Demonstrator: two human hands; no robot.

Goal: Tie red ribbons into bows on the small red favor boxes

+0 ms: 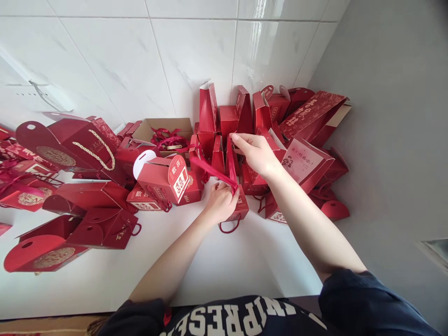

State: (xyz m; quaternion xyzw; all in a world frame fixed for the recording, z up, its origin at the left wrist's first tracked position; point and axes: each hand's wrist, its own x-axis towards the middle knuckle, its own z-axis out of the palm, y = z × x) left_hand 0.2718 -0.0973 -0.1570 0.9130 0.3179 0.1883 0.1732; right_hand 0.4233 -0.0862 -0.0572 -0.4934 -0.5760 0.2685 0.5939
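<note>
Head view: white desk (217, 266), far edge against a tiled wall (140, 56). Left hand (220, 201) sits mid-desk on top of a small red box (241, 211), fingers curled together, clamped on the box top where the ribbon (210, 169) crosses it. Box is upright, roughly desk centre, just in front of the pile (241, 116) of red boxes stacked along the far edge; its cord loop (229, 229) hangs off the near side. Right hand (258, 155) is above and behind the box, thumb and forefinger (235, 137) pinched shut on one ribbon strand, pulled up taut from the box. The other ribbon strand runs off to the left, slanting up toward the pile. Labelled box (163, 175) with a round red-and-white tag sits just left of the left hand. Open carton (182, 125) holding more ribbons is at the far edge, left of the pile. Bag (75, 140) with a rope handle lies tipped over toward the far-left corner; flat red boxes (101, 226) are spread along the left edge. Pink-faced box (303, 161) lies tilted just right of the right hand, near the right edge.
</note>
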